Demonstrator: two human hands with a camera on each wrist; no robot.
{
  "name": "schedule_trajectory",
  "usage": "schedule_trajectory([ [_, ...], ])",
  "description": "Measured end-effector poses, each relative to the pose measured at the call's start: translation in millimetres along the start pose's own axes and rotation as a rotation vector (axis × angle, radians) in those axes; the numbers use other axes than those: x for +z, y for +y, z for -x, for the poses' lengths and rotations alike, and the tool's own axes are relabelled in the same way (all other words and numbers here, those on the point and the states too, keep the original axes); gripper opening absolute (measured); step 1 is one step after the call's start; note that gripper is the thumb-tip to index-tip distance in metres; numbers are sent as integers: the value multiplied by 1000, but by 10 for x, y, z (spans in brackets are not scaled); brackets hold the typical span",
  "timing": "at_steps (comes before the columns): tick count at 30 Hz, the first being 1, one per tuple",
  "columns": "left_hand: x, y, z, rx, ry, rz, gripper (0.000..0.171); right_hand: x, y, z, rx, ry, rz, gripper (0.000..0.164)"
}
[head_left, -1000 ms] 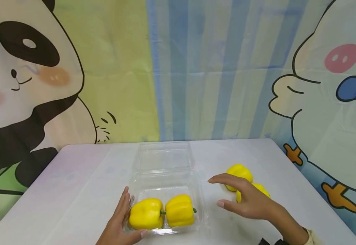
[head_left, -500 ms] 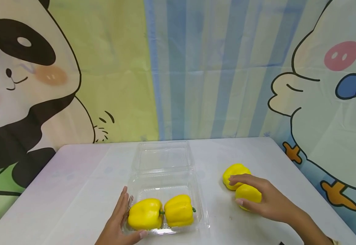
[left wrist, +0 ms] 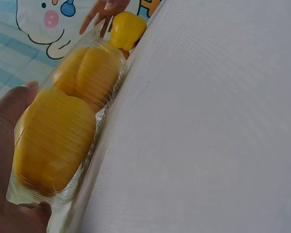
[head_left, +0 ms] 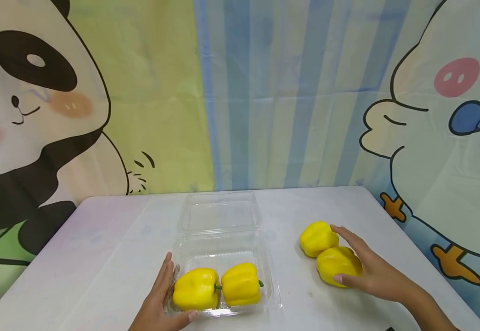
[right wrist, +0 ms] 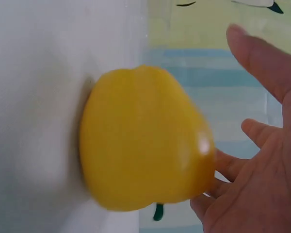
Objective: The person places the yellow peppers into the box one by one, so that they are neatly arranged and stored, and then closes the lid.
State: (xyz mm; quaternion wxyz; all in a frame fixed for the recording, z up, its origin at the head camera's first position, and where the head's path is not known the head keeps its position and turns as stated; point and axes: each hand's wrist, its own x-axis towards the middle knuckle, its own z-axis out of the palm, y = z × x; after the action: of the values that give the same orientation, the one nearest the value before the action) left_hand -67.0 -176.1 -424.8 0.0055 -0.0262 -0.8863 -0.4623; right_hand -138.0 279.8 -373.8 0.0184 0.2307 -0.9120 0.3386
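Two yellow bell peppers sit side by side in a clear plastic clamshell container [head_left: 223, 248], a left bell pepper [head_left: 197, 288] and a right bell pepper [head_left: 241, 284], both with green stems. My left hand [head_left: 159, 299] rests against the container's left side, fingers straight and thumb at the front edge. Over at the right, my right hand [head_left: 374, 271] spreads thumb and fingers around a nearer loose bell pepper [head_left: 336, 266], fingertips close to it. In the right wrist view this pepper [right wrist: 145, 141] shows its green stem, with the thumb apart from it. A farther bell pepper [head_left: 317, 236] lies just behind.
The container's lid [head_left: 221, 211] lies open toward the back of the white table [head_left: 111, 257]. Behind the table hangs a cloth backdrop [head_left: 260, 92] with a cartoon panda and a white bird.
My right hand has moved right and back, from beside the container to the nearer loose bell pepper, now uncovering more of both loose peppers. The left hand and the container stay put.
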Motion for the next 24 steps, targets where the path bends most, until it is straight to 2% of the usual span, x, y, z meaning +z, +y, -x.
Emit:
schedule_trajectory([
  [2, 2, -8, 0, 0, 1, 2, 118, 0, 67, 14, 28, -31, -11, 103],
  [5, 3, -16, 0, 0, -2, 8, 118, -22, 157, 22, 41, -37, -14, 109],
  [12, -10, 4, 0, -28, -20, 51, 120, -62, 330, 59, 48, -47, -71, 110],
  [17, -14, 19, 2, -35, -24, 57, 120, -48, 377, 63, 44, -57, -95, 112],
  [24, -9, 18, 4, -35, -22, 52, 120, -14, 390, 24, 142, -101, -139, 105],
])
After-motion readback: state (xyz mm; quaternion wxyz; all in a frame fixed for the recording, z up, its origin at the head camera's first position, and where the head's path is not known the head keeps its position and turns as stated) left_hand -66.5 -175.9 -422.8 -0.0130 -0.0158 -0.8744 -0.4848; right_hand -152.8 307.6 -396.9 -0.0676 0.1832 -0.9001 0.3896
